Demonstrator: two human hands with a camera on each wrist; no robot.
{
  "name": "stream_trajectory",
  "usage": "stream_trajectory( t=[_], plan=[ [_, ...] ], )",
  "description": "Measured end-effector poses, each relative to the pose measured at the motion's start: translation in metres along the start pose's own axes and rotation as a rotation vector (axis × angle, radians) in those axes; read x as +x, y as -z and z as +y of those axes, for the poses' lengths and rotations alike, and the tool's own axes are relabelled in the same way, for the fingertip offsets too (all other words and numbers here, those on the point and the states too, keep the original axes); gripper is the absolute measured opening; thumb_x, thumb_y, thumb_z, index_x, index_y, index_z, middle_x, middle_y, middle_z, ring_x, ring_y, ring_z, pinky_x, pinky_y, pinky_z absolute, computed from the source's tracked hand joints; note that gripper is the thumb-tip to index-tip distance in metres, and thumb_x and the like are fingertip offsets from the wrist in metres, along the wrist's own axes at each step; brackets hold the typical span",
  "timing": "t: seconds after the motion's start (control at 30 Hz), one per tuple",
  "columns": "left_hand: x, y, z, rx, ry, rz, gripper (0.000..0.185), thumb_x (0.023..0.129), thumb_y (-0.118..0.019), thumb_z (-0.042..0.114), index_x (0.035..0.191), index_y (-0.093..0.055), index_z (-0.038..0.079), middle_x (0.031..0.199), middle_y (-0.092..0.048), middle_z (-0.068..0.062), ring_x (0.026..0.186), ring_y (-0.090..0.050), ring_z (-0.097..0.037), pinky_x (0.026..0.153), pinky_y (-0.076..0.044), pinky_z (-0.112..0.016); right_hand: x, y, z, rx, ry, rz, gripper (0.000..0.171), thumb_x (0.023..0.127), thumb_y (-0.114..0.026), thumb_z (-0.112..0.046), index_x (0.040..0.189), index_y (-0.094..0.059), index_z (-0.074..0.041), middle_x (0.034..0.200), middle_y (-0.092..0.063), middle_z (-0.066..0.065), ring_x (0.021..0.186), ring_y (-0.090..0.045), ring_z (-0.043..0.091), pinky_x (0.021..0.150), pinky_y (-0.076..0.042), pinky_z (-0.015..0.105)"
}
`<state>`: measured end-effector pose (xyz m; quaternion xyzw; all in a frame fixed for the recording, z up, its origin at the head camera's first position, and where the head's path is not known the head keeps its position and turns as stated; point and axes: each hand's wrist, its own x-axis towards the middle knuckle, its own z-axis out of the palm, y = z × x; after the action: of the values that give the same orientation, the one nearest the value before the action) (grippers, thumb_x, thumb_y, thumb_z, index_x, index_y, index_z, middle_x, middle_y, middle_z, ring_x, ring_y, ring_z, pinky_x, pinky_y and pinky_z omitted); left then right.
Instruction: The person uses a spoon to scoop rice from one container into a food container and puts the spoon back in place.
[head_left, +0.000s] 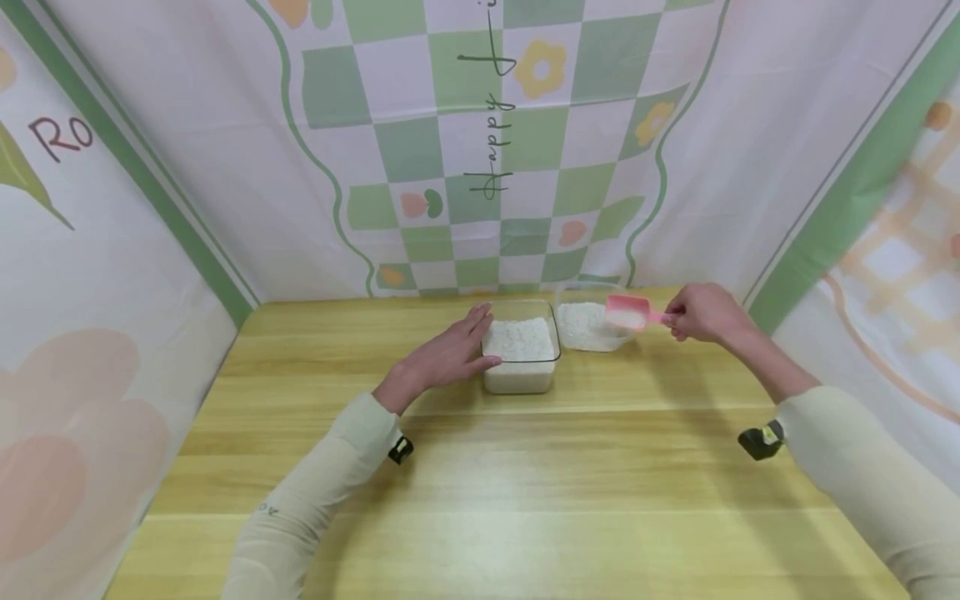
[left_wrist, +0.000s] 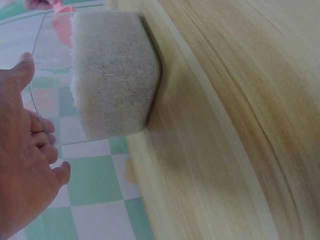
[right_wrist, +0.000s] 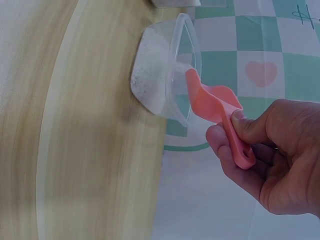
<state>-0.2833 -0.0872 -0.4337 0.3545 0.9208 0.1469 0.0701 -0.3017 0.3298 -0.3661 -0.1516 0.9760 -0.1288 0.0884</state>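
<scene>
Right hand (head_left: 703, 312) pinches pink plastic scoop (head_left: 628, 312) by its handle, w/ white grains in it, over clear round tub (head_left: 592, 327). Left hand (head_left: 450, 354), fingers straight, touches clear rectangular rice-filled container (head_left: 521, 357) on wooden table (head_left: 480, 467).

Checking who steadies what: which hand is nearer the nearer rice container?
Left. The left hand rests against the left side of the nearer rice container. The right hand is off to its right, holding a pink scoop over the farther container.

Glossy pink plastic scoop (head_left: 628, 311), clear smooth plastic containers (head_left: 521, 357), grainy white rice (head_left: 519, 338), satin wooden table (head_left: 480, 492)
</scene>
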Motion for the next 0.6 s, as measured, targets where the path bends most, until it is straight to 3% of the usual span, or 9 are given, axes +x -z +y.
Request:
stream_trajectory(
  t=[0.6],
  plan=[
    [0.001,0.000,0.001,0.006,0.016,-0.013,0.086,0.103,-0.035,0.059,0.159,-0.006,0.000,0.169,0.001,-0.016,0.157,0.001,-0.024,0.128,-0.011,-0.038,0.006,0.003,-0.014,-0.033,0.002,-0.003,0.019,0.093,-0.064,-0.009,0.100,-0.075,0.005,0.071,-0.073,0.004,0.066,-0.067,0.019,0.072,-0.057,0.049]
  ],
)
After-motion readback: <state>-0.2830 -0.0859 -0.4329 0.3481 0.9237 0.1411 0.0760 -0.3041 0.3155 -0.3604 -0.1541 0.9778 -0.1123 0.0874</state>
